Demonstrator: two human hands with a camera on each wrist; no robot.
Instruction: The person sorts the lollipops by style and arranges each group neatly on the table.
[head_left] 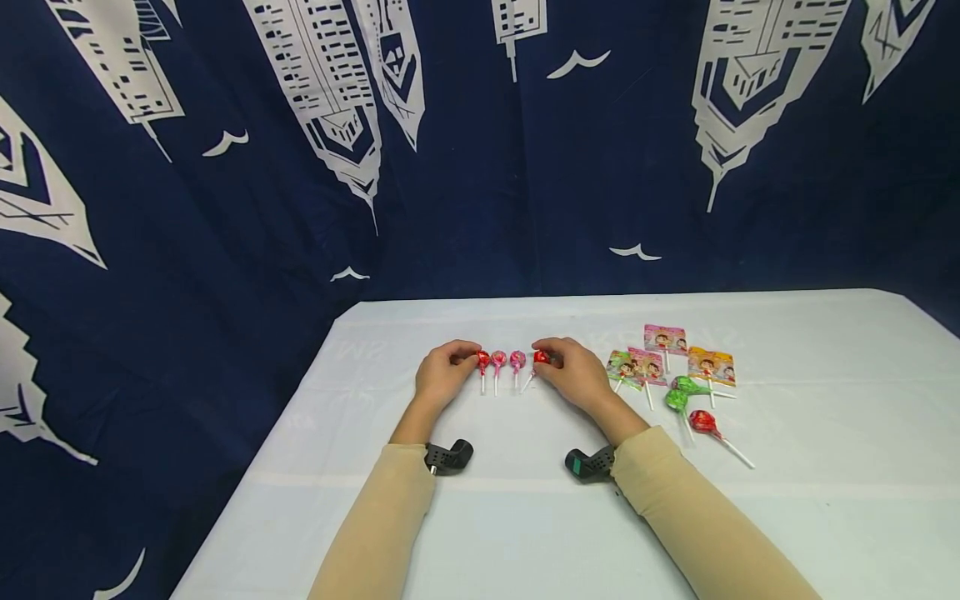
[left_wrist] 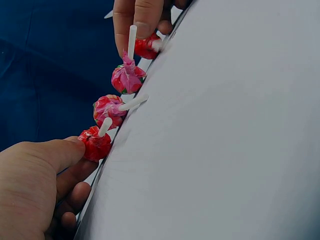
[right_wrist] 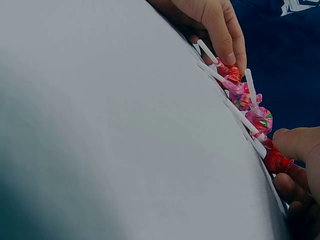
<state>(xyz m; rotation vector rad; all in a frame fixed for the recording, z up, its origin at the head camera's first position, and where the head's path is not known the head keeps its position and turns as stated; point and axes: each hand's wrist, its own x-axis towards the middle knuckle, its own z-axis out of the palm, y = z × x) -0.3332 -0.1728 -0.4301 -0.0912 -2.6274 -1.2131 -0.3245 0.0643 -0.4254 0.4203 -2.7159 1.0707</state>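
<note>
Four-wide is avoided here: several wrapped lollipops stand in a row on the white table, sticks toward me. At the row's left end, my left hand (head_left: 442,375) pinches a red lollipop (left_wrist: 95,144) between thumb and fingers. My right hand (head_left: 576,375) holds another red lollipop (right_wrist: 278,160) by its head at the right end, its stick slanting down-left in the head view. Between the hands lie two pink lollipops, the left one (head_left: 498,358) and the right one (head_left: 517,359). Neither hand touches these two.
Right of my right hand lie flat-wrapped lollipops, including a pink packet (head_left: 664,338) and an orange packet (head_left: 711,365). Closer to me are a green lollipop (head_left: 677,400) and a loose red lollipop (head_left: 703,422). A dark blue patterned cloth (head_left: 480,208) hangs behind the white table (head_left: 510,533).
</note>
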